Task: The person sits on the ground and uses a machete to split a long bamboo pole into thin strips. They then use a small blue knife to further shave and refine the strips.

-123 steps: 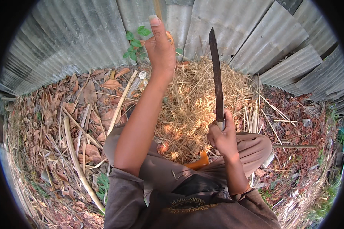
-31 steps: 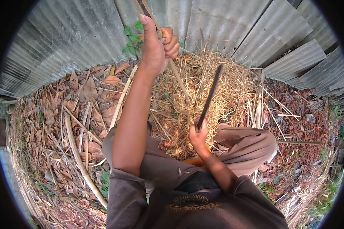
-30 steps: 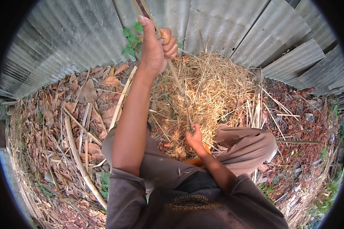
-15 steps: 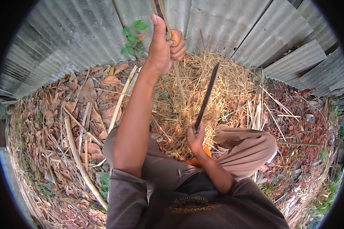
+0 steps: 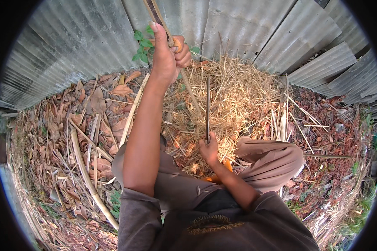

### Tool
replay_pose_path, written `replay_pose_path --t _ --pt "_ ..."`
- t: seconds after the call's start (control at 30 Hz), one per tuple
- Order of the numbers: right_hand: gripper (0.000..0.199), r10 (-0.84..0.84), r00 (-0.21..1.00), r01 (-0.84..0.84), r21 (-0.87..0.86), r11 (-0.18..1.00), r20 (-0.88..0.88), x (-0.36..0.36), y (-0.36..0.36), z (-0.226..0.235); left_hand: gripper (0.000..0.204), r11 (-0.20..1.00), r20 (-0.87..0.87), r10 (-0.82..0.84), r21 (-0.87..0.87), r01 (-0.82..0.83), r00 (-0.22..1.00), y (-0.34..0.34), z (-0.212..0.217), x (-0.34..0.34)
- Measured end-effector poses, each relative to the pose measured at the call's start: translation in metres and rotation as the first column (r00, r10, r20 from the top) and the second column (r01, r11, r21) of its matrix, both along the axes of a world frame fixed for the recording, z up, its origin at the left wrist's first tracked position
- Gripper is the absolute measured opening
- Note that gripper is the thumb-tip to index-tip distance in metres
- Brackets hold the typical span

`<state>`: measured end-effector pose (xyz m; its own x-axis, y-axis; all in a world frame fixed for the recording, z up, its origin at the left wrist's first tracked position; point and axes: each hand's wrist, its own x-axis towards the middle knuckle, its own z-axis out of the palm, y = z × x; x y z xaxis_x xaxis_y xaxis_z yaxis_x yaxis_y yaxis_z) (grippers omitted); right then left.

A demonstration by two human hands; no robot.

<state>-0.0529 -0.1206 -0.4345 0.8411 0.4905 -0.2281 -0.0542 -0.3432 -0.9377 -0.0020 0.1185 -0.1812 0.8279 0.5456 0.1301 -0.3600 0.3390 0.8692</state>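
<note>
At five o'clock, near centre, the right hand [image 5: 208, 149] is closed around a long, narrow, dark-bladed knife [image 5: 207, 104] pointing to twelve. Beyond spreads a heap of pale, dry shavings [image 5: 243, 94]. At eleven, the left hand [image 5: 167, 58], thumb extended, grips a slender tan strip [image 5: 190, 89]. Grey corrugated metal sheets [image 5: 243, 29] stand behind.
</note>
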Motion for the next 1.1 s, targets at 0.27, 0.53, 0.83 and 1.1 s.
replay_pose_path --t 0.27,0.53,0.83,1.1 --pt "0.016 -0.130 0.895 0.013 -0.265 0.964 -0.427 0.015 -0.046 -0.066 0.066 0.970 0.029 0.238 -0.068 -0.235 0.971 0.012 -0.007 -0.003" --pt "0.019 -0.111 0.875 0.180 0.104 0.978 -0.471 0.024 -0.032 0.045 0.048 0.853 0.117 0.511 0.058 -0.519 0.852 -0.005 0.027 0.006" --pt "0.026 -0.047 0.830 0.117 0.092 0.989 -0.556 0.026 -0.022 0.078 0.056 0.832 -0.002 0.534 0.183 -0.525 0.846 -0.003 -0.006 0.017" --pt "0.031 -0.113 0.941 -0.001 0.335 0.942 0.319 0.015 0.012 0.079 0.057 0.712 0.059 0.666 0.247 -0.658 0.743 0.006 -0.020 0.016"
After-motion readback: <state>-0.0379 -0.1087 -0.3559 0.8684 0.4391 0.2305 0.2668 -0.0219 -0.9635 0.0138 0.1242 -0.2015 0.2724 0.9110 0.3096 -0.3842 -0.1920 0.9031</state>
